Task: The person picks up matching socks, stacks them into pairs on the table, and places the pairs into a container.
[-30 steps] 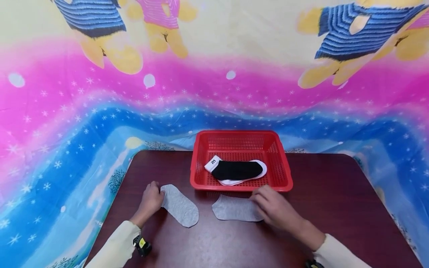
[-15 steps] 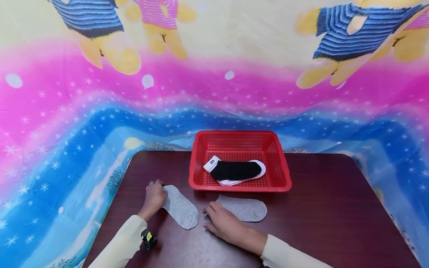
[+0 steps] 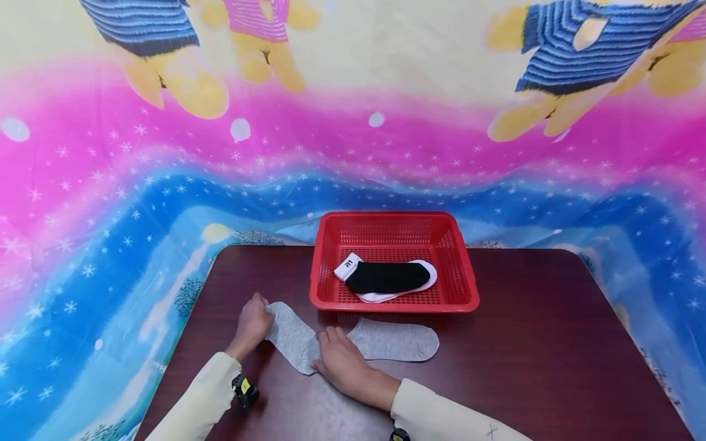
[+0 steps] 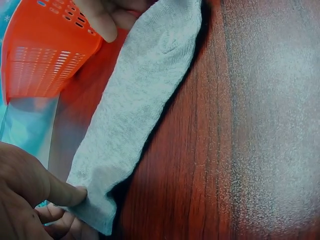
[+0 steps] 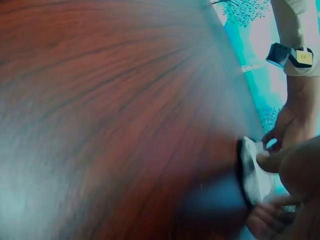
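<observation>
At the table's left, a light grey ankle sock [image 3: 289, 337] lies slantwise between both hands. My left hand [image 3: 254, 321] pinches its cuff; in the left wrist view the thumb [image 4: 70, 194] is on top with fingers beneath. My right hand [image 3: 342, 361] is at the toe end, thumb and fingertips about the fabric and covering part of it. In the right wrist view, a narrow part of this sock [image 5: 256, 175] shows between the fingers. A second grey sock [image 3: 397, 341] lies flat just right of the right hand, in front of the basket.
A red plastic basket [image 3: 394, 306] stands at the back middle of the dark wooden table [image 3: 524, 343]. Inside it lie a black sock with a white cuff [image 3: 386, 277] and white fabric under it. A patterned cloth [image 3: 353, 147] hangs behind the table.
My right hand has left the right-hand grey sock and moved left to the toe of the other one. The left hand has stayed at the cuff. That second sock now lies free.
</observation>
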